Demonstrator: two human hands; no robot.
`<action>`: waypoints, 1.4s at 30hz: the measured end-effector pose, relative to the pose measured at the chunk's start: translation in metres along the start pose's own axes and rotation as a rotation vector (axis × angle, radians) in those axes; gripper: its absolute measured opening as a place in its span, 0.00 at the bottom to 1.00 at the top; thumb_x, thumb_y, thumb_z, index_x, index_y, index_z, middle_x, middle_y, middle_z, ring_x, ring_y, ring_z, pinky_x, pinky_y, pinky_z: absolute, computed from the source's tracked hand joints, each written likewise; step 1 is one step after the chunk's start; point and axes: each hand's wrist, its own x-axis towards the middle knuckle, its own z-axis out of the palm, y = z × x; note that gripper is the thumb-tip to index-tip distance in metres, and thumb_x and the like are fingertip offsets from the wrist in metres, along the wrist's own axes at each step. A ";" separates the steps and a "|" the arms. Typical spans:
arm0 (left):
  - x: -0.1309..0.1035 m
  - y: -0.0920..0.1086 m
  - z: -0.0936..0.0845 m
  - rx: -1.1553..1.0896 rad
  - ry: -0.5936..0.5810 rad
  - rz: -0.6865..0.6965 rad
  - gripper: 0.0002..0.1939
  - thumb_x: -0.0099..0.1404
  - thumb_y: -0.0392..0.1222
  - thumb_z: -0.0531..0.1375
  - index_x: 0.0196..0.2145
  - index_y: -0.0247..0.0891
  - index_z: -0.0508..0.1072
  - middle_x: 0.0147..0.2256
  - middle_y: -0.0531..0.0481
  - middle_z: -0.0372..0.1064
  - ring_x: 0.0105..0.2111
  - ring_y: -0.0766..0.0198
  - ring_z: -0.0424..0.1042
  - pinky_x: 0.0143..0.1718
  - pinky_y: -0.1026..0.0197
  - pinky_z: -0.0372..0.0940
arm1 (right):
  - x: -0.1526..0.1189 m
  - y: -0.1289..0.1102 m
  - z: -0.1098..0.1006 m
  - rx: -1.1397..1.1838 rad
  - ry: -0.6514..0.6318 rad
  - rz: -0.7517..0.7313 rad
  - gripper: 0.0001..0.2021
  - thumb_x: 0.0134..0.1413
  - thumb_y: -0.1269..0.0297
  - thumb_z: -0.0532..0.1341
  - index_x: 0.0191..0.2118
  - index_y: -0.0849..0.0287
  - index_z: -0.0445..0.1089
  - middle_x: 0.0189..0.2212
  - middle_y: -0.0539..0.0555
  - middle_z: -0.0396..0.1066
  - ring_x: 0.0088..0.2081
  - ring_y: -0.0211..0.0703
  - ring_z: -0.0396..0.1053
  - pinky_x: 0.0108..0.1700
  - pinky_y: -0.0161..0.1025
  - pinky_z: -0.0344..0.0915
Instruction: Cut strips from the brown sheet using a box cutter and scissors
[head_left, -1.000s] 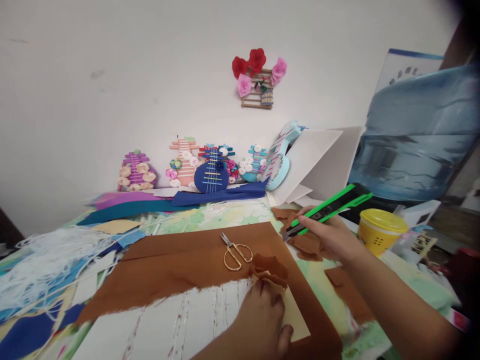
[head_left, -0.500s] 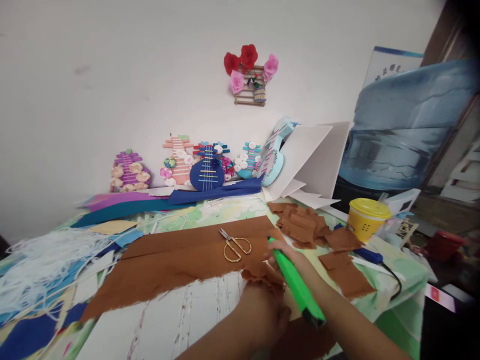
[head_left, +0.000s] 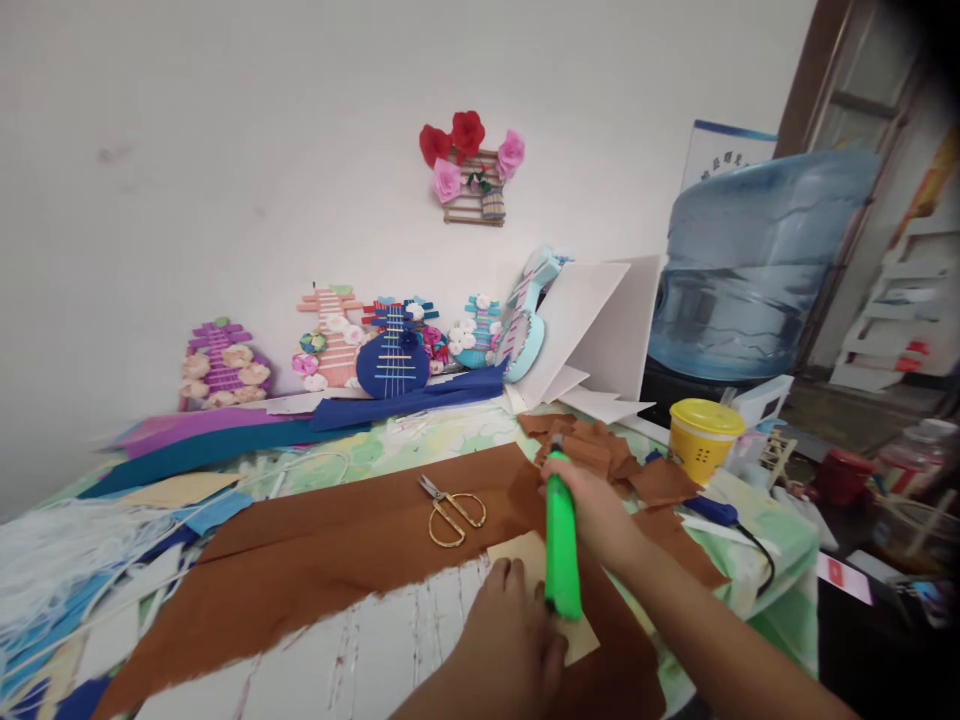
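Note:
My right hand is wrapped around a bright green pen-shaped tool with dark ends. It holds the tool nearly upright above a beige card. My left hand has bent fingers on the card's left part, holding it; its fingertips are partly hidden. The card lies over brown crepe paper and the right end of a white board with glue streaks along it. Gold-handled scissors lie apart on the brown paper, beyond my hands.
Brown scraps lie at right, near a yellow-lidded tub and a blue corded tool. White cord is heaped at left. Decorated paper instruments stand against the wall; a large water bottle stands at right.
My left hand has let go of the gathered brown paper and now rests on the beige card, which shows more. The green tool has swung more upright. The view has turned slightly right.

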 end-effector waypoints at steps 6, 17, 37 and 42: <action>0.002 -0.001 0.000 0.024 -0.111 -0.082 0.21 0.60 0.47 0.51 0.46 0.29 0.65 0.48 0.34 0.58 0.48 0.46 0.52 0.49 0.47 0.47 | 0.027 0.062 -0.059 -0.405 0.181 0.073 0.21 0.40 0.75 0.54 0.46 0.60 0.60 0.41 0.58 0.65 0.40 0.51 0.64 0.42 0.40 0.59; 0.001 -0.005 0.006 0.005 -0.114 -0.078 0.25 0.62 0.49 0.49 0.51 0.29 0.60 0.53 0.32 0.52 0.51 0.44 0.50 0.50 0.46 0.47 | 0.024 0.027 -0.034 0.197 0.213 0.255 0.19 0.52 0.56 0.49 0.48 0.57 0.62 0.34 0.55 0.70 0.35 0.48 0.67 0.37 0.42 0.62; 0.010 -0.028 0.078 0.370 0.587 0.040 0.27 0.48 0.68 0.53 0.34 0.45 0.70 0.38 0.41 0.68 0.42 0.39 0.63 0.38 0.41 0.55 | 0.043 0.036 0.063 0.795 -0.528 0.083 0.14 0.41 0.58 0.63 0.33 0.61 0.67 0.29 0.52 0.69 0.33 0.41 0.68 0.36 0.37 0.65; 0.009 -0.032 0.076 0.368 0.605 0.081 0.27 0.48 0.69 0.53 0.37 0.47 0.68 0.39 0.42 0.67 0.43 0.39 0.62 0.38 0.41 0.55 | 0.043 0.031 0.057 0.755 -0.587 0.057 0.11 0.39 0.64 0.64 0.32 0.60 0.66 0.27 0.49 0.68 0.30 0.37 0.67 0.33 0.33 0.64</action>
